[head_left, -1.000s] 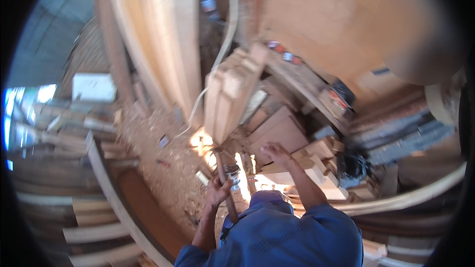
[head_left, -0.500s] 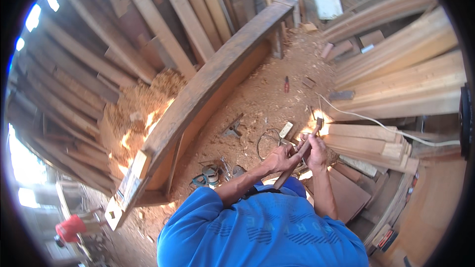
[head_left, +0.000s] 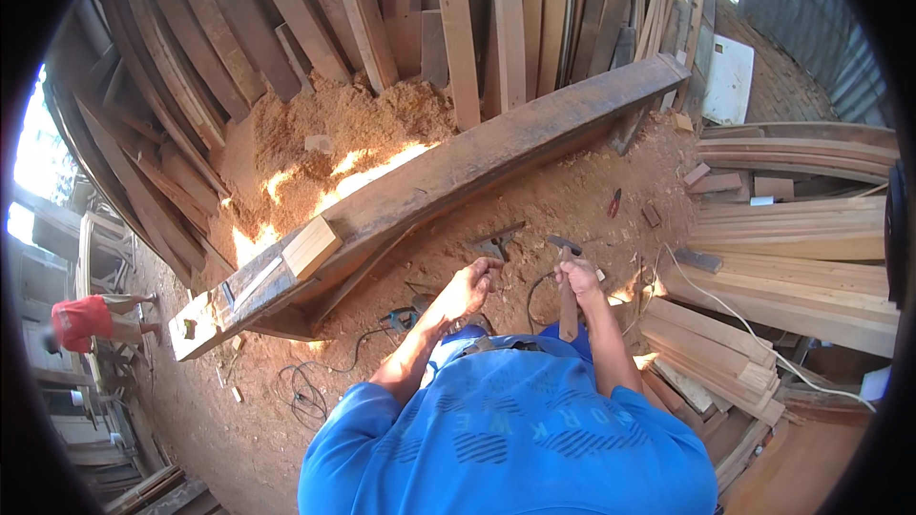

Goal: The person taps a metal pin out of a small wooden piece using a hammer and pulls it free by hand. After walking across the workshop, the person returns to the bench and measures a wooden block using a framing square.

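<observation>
My right hand is wrapped round the wooden handle of a hammer. The hammer's dark metal head sticks out above the fist, and the handle's lower end points back at my blue shirt. To the left, apart from the hammer, my left hand has its fingers curled together; whatever is between them, if anything, is too small to make out. Ahead of both hands a long, low wooden bench runs diagonally. A light wood block rests on its near left part.
Sawdust is heaped behind the bench, before leaning boards. Stacked planks and a white cable lie at right. On the ground are a dark metal tool, red-handled pliers and a blue power tool. A person in red is far left.
My left hand has come off the hammer and moved left; the right hand keeps hold of it. The view has turned left, bringing more of the bench and sawdust heap toward the middle.
</observation>
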